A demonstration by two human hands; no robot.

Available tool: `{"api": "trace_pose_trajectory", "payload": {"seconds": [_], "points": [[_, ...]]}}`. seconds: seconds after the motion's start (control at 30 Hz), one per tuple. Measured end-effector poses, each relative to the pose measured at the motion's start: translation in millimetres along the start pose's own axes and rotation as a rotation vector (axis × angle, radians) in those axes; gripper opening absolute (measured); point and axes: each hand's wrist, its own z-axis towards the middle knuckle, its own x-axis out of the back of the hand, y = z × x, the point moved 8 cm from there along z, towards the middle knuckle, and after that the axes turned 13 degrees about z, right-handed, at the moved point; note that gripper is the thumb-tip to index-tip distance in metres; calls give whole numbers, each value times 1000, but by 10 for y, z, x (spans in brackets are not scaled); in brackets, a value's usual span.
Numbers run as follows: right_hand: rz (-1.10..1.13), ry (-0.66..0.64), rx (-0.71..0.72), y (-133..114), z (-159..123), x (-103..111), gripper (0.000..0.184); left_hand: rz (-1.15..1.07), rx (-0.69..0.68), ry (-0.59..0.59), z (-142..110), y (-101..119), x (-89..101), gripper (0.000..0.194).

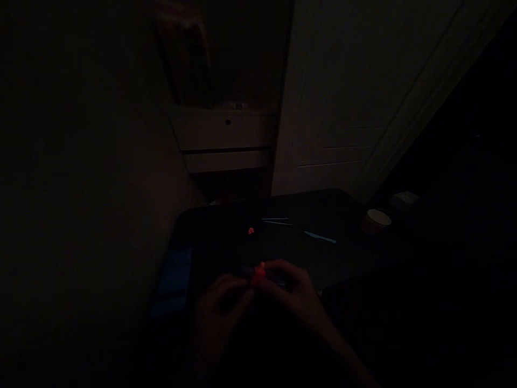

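The scene is very dark. My left hand (220, 307) and my right hand (293, 293) meet over a dark mat (315, 258) near its front edge. Both pinch a small red-orange lump (259, 274) between their fingertips. A second, smaller red piece (251, 231) lies on the mat further back. Two thin light-blue sticks (277, 220) and a light-blue tool (320, 237) lie beyond it on the mat.
A paper cup (377, 220) stands at the mat's right edge, with a pale box (405, 199) behind it. A blue flat object (173, 277) lies left of the mat. Behind stand a white drawer unit (226, 137) and a white door (343, 97).
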Motion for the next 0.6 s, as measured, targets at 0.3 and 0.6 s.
{"api": "trace_pose_trajectory", "payload": {"seconds": [0.3, 0.6], "points": [[24, -3, 17, -145, -89, -40, 18, 38, -167, 141, -53, 307, 158, 10], [38, -50, 40, -246, -126, -89, 14, 113, -249, 152, -109, 551, 250, 11]]}}
